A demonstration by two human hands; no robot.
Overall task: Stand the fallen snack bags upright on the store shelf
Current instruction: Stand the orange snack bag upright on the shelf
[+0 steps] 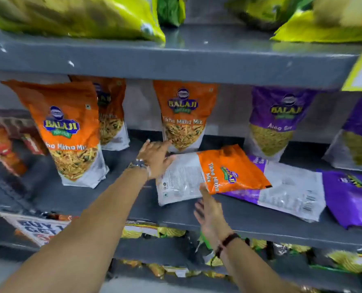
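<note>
An orange and white snack bag point(214, 172) lies flat on the grey middle shelf point(116, 195), its top pointing right. My left hand point(154, 157) rests open against its far left edge. My right hand point(209, 212) reaches up from below, fingers spread, with a fingertip touching the bag's near edge. Under its right end lies a purple and white bag point(290, 193), also flat. Another flat purple bag point(351, 197) lies at the far right. Three orange bags point(68, 132) point(112, 115) point(184, 115) stand upright behind, and a purple bag point(275, 123) stands to the right.
A second upright purple bag point(360, 136) stands at the right edge. Dark red packs point(8, 138) fill the shelf's left end. Yellow-green bags point(80, 15) sit on the shelf above. The lower shelf holds several small packets point(171, 232) and a printed sign point(38, 227).
</note>
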